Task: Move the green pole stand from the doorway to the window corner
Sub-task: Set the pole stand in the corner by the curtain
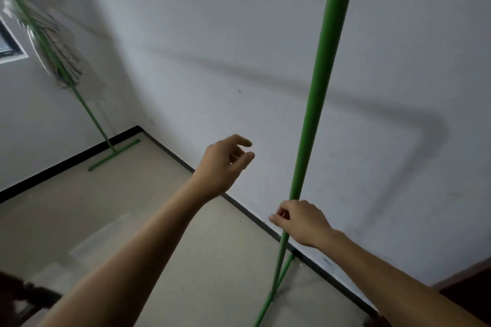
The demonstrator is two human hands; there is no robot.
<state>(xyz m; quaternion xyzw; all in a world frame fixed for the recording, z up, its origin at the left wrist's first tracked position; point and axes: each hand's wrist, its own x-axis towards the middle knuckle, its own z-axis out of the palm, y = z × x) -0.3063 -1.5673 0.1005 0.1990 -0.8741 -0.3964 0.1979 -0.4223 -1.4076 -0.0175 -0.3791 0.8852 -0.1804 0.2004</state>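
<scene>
White wall (265, 34) and beige floor (106, 220) are meeting at a dark skirting strip. Green pole stand (316, 93) is standing beside that wall, foot bar on the floor. Right hand (301, 221) is gripping its upright, fingers wrapped. Left hand (225, 164) is hovering apart, fingers loosely spread.
</scene>
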